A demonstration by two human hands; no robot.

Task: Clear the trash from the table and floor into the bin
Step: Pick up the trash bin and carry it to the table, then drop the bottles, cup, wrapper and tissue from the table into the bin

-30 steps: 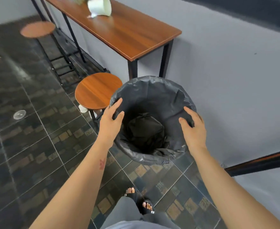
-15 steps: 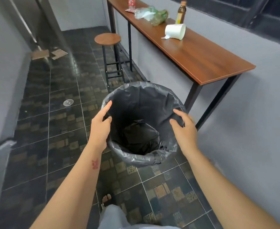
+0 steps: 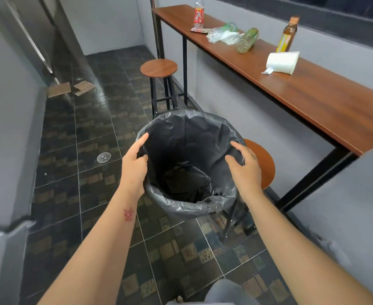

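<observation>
While left hand (image 3: 134,167) and right hand (image 3: 246,169) grip rim | bin (image 3: 190,133) axis near-vertical (mouth up)

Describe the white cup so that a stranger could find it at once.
Find the long wooden table by the right wall. On it, the white cup lies on its side, nearest the viewer, beside the upright yellow-labelled bottle. It alone is plain, opaque white.
</observation>
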